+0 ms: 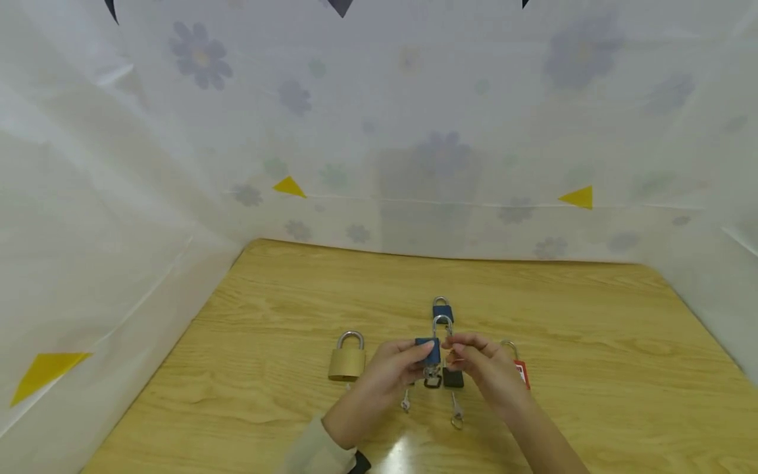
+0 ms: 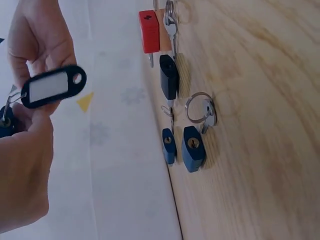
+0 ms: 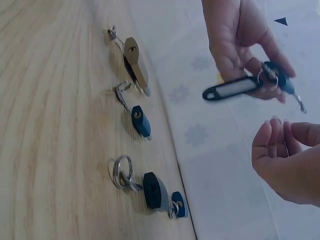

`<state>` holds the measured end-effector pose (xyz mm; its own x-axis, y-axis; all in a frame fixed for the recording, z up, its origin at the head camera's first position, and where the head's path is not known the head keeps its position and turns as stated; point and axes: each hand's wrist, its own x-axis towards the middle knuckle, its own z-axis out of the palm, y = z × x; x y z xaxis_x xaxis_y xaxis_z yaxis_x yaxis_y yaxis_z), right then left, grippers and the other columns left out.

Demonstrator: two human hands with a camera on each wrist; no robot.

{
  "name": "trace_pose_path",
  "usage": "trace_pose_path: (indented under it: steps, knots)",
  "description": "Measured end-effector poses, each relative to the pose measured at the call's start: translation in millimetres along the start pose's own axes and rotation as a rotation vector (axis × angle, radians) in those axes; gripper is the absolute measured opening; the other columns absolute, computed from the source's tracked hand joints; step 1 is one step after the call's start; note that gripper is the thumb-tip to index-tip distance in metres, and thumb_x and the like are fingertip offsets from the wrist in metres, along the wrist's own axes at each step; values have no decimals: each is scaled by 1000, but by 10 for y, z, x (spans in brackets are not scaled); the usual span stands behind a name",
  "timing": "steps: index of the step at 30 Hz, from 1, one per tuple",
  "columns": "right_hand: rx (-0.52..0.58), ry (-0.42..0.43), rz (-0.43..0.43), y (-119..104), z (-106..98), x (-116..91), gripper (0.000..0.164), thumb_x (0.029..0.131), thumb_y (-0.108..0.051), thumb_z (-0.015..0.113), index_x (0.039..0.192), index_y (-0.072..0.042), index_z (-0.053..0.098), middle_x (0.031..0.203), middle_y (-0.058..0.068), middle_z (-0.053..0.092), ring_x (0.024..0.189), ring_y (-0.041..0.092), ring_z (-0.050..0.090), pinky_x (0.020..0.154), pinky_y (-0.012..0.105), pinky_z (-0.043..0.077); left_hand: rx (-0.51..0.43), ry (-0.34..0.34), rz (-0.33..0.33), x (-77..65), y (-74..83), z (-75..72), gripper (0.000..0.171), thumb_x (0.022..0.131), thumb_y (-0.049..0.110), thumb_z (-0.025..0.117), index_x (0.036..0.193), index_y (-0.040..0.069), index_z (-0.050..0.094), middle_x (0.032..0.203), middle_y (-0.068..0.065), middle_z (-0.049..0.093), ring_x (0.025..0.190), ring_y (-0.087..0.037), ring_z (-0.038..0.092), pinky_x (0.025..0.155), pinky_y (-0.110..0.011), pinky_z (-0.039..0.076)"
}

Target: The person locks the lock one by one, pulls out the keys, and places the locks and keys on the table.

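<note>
My left hand (image 1: 393, 365) grips a blue padlock (image 1: 429, 352) between thumb and fingers, above the table. Its steel shackle (image 1: 442, 318) points up, with one leg standing free of the body. From the padlock's underside hangs a key ring with a black-framed key tag (image 2: 54, 87) bearing a white label. The right hand (image 3: 287, 162) is close beside the shackle, its fingers loosely bent and fingertips near one another; nothing shows between them. In the right wrist view a small gap separates those fingertips from the shackle.
On the wooden table (image 1: 266, 316) lie a brass padlock (image 1: 347, 364) at left, a small blue padlock (image 1: 442, 313) behind, a black padlock (image 1: 453, 378) and a red padlock (image 1: 522, 373). Another blue padlock (image 3: 140, 121) has keys beside it. Keys (image 1: 456, 411) lie nearer me.
</note>
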<state>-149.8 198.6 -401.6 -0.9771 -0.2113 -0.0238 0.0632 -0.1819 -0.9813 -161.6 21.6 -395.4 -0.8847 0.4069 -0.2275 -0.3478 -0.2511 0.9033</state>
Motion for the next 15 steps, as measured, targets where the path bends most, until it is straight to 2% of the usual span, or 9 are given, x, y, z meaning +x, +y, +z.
trace_pose_path:
  steps: [4,7,11,13,15]
  knots:
    - [0,-164,-125,-43,-126,30,24,101,-16,39,111,-20,60,99,-11,59,82,3,55,75,19,49,-54,-104,-18,-56,5,-20,41,93,12,55,121,-16,49,93,-1,69,82,-7,64,77,-20,52]
    - [61,-373,-206,-85,-146,67,36,103,-15,26,128,-15,52,114,-7,56,87,4,53,79,19,47,-103,-215,-10,-88,-1,-12,45,92,15,57,122,-17,47,93,1,71,84,-7,66,77,-19,53]
    - [237,-642,-262,-120,-117,127,45,103,-13,14,138,-9,42,130,-3,49,97,5,50,87,19,44,-195,-364,26,-120,-23,2,38,91,19,59,117,-8,57,91,4,71,87,-7,67,82,-20,54]
    - [347,-719,-264,-115,-101,148,46,103,-13,13,137,-9,43,129,-2,50,99,6,51,86,18,45,-235,-419,37,-136,-41,6,30,91,20,59,112,-2,62,92,3,72,88,-8,68,84,-21,54]
    - [436,-760,-252,-99,-89,157,46,103,-14,13,134,-9,46,126,-1,52,95,6,52,81,16,46,-244,-447,42,-147,-60,15,28,92,20,59,110,-1,63,92,3,71,88,-8,68,84,-21,53]
